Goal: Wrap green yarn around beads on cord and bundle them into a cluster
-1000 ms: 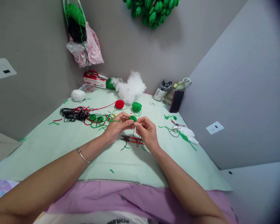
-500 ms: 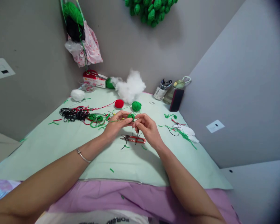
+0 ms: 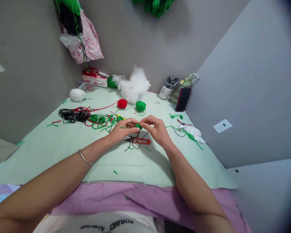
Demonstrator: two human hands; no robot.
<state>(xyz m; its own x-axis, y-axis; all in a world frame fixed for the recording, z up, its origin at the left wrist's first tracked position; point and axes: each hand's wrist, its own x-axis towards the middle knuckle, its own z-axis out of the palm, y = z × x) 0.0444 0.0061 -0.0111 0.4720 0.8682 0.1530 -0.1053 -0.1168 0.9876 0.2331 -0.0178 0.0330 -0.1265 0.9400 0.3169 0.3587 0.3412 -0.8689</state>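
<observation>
Sitting between fingertips (image 3: 137, 130) — round green piece (image 3: 138, 125)

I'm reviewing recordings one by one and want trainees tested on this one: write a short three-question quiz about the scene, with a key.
1. True or false: the left hand and right hand meet at a small, round, green yarn piece.

2. Which lies closest to the person's body?
A) round red yarn ball
B) red-handled metal snips
C) fluffy white stuffing

3. Fill in: the thin silver-coloured bracelet is on the ___ arm.

Key: 1 true; 2 B; 3 left.
</observation>
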